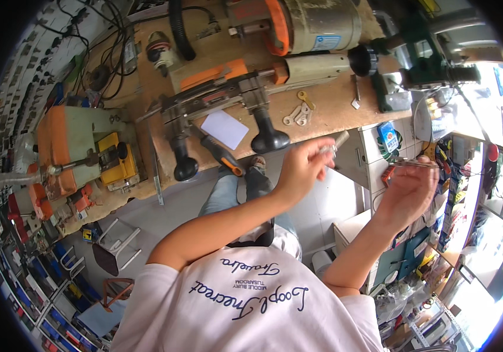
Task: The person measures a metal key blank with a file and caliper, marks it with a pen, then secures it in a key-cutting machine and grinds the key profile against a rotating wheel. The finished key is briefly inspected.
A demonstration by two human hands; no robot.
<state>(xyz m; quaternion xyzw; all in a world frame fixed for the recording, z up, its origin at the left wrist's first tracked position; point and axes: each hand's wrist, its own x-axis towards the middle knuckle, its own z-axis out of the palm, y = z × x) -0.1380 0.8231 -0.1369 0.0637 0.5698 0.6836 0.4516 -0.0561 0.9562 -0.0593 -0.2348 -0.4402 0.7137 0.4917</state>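
Note:
My left hand (pixel 303 173) is closed in a pinch in front of the bench's near edge. Between its fingertips is a small metal cylinder (pixel 341 139) with a brassy tint. My right hand (pixel 409 190) is raised further right, palm up, its fingers curled round a slim metal strip (pixel 414 163); its exact kind is too blurred to tell. The two hands are apart. Beyond my left hand, several keys (pixel 301 111), one of them brass-coloured, lie on the wooden workbench (pixel 336 108).
A key-cutting machine (pixel 216 97) with black knobs overhangs the bench edge. Beside it lie a white card (pixel 225 129) and a tool with a black and orange handle (pixel 222 155). An orange machine (pixel 66 146) stands left; drawers (pixel 375 155) are at the right.

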